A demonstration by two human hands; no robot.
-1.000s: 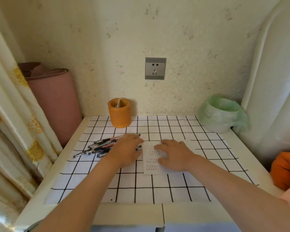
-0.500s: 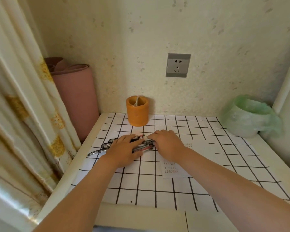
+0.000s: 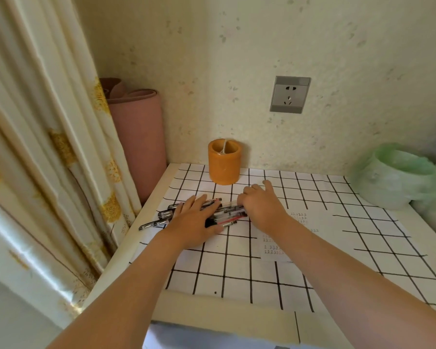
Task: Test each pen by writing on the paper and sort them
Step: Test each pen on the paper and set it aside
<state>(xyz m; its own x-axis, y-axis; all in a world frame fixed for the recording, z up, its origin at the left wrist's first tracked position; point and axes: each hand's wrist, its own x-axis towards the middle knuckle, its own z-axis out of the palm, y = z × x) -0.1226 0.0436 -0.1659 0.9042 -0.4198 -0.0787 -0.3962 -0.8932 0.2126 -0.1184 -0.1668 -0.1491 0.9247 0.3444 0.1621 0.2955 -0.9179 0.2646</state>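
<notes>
- Pens, a loose bundle of slim clear-plastic ballpoints with black and red parts point(image 3: 230, 214), lie just left of the frame's centre on the white table cover with its black grid point(image 3: 237, 269). They lie roughly parallel, running from lower left to right.
- Your left hand point(image 3: 194, 222) lies flat across the middle of the bundle, fingers straight and a little spread. I judge it is pinning the round barrels so they cannot roll.
- Your right hand point(image 3: 261, 206) sits at the bundle's right end, fingers bent down over the pen ends. Whether they pinch a pen is hidden, so I cannot tell; it looks like picking one out or squaring the ends.
- The small white sheet with rows of red and dark test marks point(image 3: 271, 255) lies right of the pens, partly under your right forearm, close enough for quick testing.
- The orange cylindrical holder with an inner divider point(image 3: 224, 163) stands upright above the pens by the wall, apart from them; its two halves probably serve the sorting.
- A few darker pens fan out past your left hand toward the cover's left edge; their number is unclear.
</notes>
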